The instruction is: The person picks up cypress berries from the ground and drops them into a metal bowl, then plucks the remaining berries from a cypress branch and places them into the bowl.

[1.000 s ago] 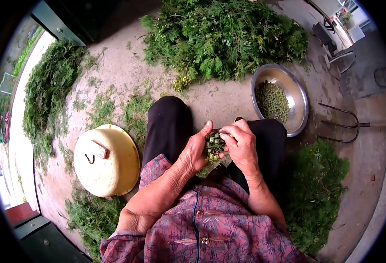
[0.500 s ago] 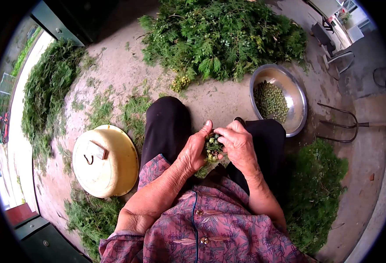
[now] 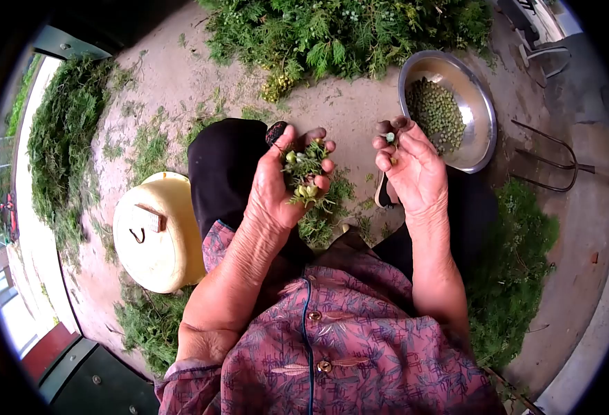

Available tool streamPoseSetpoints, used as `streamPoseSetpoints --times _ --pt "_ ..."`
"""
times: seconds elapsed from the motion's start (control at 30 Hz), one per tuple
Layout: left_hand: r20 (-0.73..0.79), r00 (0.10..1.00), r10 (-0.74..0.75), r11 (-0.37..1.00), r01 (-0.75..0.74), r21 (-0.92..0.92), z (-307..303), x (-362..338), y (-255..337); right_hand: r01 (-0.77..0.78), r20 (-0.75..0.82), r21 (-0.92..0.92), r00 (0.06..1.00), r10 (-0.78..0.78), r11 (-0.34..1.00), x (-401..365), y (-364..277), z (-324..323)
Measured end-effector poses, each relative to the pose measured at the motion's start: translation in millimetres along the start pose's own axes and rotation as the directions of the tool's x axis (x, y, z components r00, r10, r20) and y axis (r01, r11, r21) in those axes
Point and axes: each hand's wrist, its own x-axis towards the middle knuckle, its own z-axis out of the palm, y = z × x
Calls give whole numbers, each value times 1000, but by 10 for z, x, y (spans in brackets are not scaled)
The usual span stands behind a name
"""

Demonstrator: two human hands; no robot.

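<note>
In the head view, my left hand (image 3: 274, 181) is palm up with its fingers curled around a small bunch of green conifer sprigs (image 3: 307, 169) bearing round pale-green cones. To the right, my right hand (image 3: 420, 164) is raised, apart from the left, and its fingertips pinch a small green cone (image 3: 390, 137). Just beyond that hand stands a metal bowl (image 3: 485, 128), partly filled with loose green cones (image 3: 434, 114). The fingertips of both hands look dark and stained.
A large heap of cut conifer branches (image 3: 346, 38) lies ahead, with more greenery (image 3: 66, 138) at the left and beside my right leg. An overturned yellow basin (image 3: 153, 242) sits at my left. A pitchfork (image 3: 570, 164) lies on the concrete floor at the right.
My hands have moved apart and forward. The left keeps the sprigs, while the right has drawn away toward the bowl with a small cone. The view has shifted somewhat.
</note>
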Motion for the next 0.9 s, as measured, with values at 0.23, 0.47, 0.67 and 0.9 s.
streamPoseSetpoints --times 0.23,0.47,0.67,0.9 --pt "166 974 153 981 -171 96 574 428 755 -333 -173 -506 943 284 796 601 547 -751" --pt "96 952 289 955 -293 33 845 864 1076 -303 -159 -938 810 565 170 624 1596 -1996" --pt "198 919 341 912 -374 166 751 1080 1156 170 197 -978 547 814 122 255 2398 -2609" --pt "301 894 331 920 -377 108 602 1150 1511 -189 -172 -980 647 743 -62 388 2670 -2037"
